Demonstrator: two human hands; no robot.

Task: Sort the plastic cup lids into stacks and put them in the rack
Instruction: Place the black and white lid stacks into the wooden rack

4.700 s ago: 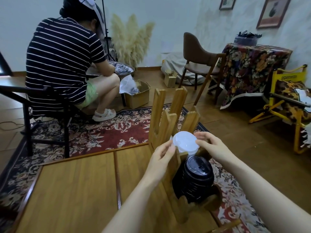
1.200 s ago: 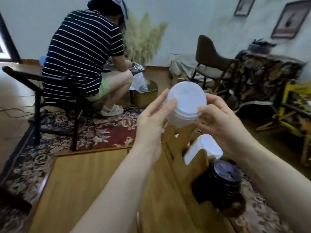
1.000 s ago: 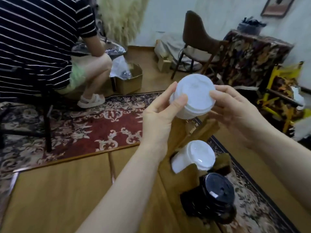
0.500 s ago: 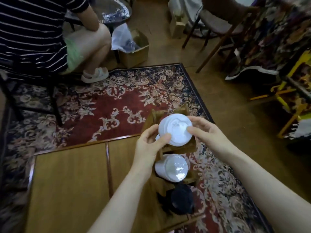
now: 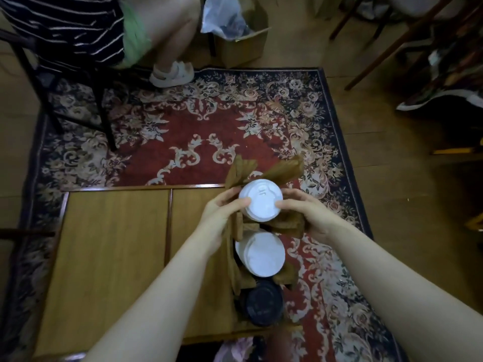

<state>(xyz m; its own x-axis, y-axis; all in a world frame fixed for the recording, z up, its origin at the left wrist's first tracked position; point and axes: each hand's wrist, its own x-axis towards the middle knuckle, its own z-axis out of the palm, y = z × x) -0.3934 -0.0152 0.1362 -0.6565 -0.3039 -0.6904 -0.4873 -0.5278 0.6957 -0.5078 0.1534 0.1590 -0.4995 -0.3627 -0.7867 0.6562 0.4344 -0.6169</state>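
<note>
Round white plastic lid stack [image 5: 260, 200]: smooth, matt. Round black plastic lid stack [image 5: 264, 305]: slight sheen. Brown slatted wooden rack [image 5: 283, 226]: matt. Rectangular wooden table [image 5: 112, 246]: smooth, satin finish. Red patterned woven rug [image 5: 183, 131]: matt pile.

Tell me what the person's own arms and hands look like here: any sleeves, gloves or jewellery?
Both forearms are bare all the way to the bottom edge of the view, with no sleeves showing. The left hand and the right hand wear no gloves, and no rings, watch or bracelets can be seen. The fingers are bare too.
</note>
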